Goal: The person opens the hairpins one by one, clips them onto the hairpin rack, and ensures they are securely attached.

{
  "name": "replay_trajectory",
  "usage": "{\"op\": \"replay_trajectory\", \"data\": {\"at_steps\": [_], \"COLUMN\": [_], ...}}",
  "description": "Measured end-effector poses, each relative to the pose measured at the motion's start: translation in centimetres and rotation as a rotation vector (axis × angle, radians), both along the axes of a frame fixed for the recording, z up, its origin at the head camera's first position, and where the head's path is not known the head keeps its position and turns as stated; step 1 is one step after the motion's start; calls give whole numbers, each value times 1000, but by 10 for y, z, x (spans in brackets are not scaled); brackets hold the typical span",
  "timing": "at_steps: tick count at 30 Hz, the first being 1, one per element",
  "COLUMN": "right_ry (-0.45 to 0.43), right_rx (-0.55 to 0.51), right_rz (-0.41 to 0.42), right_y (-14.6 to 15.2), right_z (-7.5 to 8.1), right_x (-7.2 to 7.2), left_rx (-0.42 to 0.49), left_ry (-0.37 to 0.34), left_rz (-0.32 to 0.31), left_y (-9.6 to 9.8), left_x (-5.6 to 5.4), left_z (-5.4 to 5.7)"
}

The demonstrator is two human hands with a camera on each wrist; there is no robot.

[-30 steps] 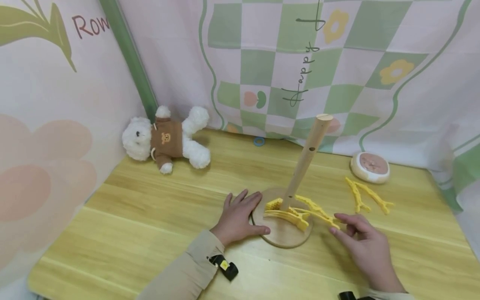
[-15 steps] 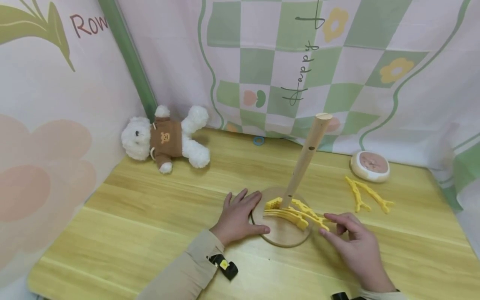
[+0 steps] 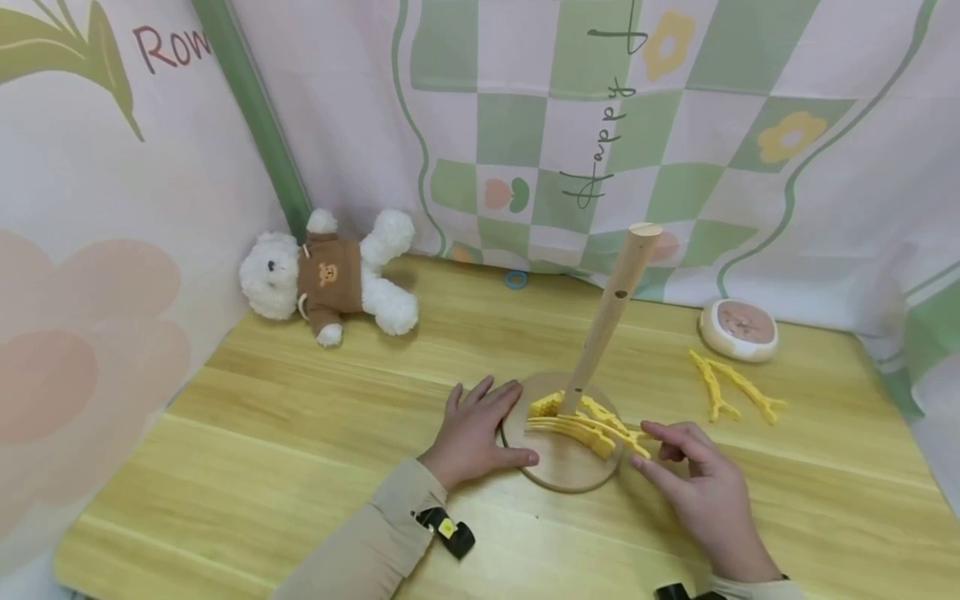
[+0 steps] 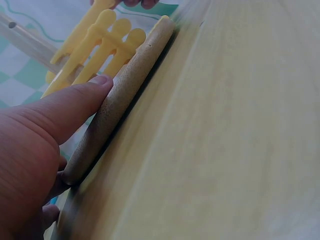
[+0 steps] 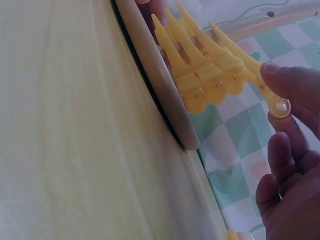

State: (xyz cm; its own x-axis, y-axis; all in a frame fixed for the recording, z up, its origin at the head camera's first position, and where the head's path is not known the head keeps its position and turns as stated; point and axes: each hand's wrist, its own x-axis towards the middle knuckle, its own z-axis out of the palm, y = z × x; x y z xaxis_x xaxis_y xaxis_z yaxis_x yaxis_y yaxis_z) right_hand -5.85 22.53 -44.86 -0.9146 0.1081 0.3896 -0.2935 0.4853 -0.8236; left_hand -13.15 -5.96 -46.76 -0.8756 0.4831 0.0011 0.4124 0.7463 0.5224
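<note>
A round wooden base (image 3: 558, 475) carries a tall wooden post (image 3: 609, 312) with small holes along it. My left hand (image 3: 476, 437) rests at the base's left side with spread fingers, its thumb on the rim in the left wrist view. Around the foot of the post, several yellow branch-shaped plastic pieces (image 5: 200, 82) lie stacked one over another. My right hand (image 3: 701, 487) pinches the forked end of the top yellow branch-shaped piece (image 5: 275, 102) between thumb and index finger. That piece reaches over the stack, past the base's right edge.
Two more yellow branch-shaped pieces (image 3: 723, 383) lie on the table to the right. Behind them sits a cream-and-pink rounded object (image 3: 741, 330). A white plush toy (image 3: 330, 275) in a brown top lies back left, and a small blue ring (image 3: 515, 279) at the back.
My right hand has moved left toward the post, bringing the pinched yellow piece closer over the stack. The left hand stays on the base.
</note>
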Motion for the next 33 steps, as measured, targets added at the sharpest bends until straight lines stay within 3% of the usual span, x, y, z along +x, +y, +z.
{"op": "replay_trajectory", "data": {"at_steps": [10,18,24,33], "right_ry": [15,-107,-109,-136], "right_rx": [-39,-214,-381,-434], "right_rz": [33,114,193,185], "right_y": [-11,0,9,8], "right_z": [-3,-9,-17,-17], "right_x": [-2,2,3,1], "left_rx": [-3,0,-6,-13], "left_ry": [-1,-3,11,-2], "left_rz": [-2,-6,-9,0], "left_y": [-1,0,2,0], "left_x": [0,1,0,-1], "left_z": [0,2,-1,-1]}}
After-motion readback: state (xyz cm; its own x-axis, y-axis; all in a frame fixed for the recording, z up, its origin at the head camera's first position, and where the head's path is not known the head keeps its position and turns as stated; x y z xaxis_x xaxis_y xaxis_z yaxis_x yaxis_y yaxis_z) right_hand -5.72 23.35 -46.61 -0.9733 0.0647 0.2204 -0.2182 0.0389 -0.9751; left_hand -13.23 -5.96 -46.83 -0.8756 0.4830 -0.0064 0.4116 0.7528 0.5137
